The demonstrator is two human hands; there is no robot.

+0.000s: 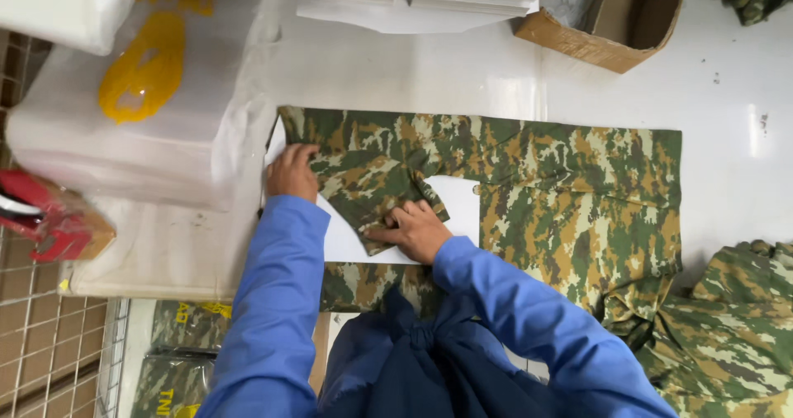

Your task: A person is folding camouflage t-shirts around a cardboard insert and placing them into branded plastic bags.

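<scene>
At the far left a stack of white plastic bags printed with a yellow mark sits on the white desk, with a red object at the edge beside it. Just right of the stack, the left hand lies palm down, fingers together and flat, pressing the left end of a camouflage garment spread across the desk; it grips nothing. Its blue sleeve runs straight back toward the body. A white card shows under the cloth between the two hands. The right hand rests further right and nearer the body, fingers extended and slightly spread, fingertips pinning a folded sleeve of the garment against the card, not clenched. The right forearm angles in from the lower right. Beyond, the garment's body lies flat, a cardboard box stands above it, and more camouflage clothing is heaped at the right edge.
</scene>
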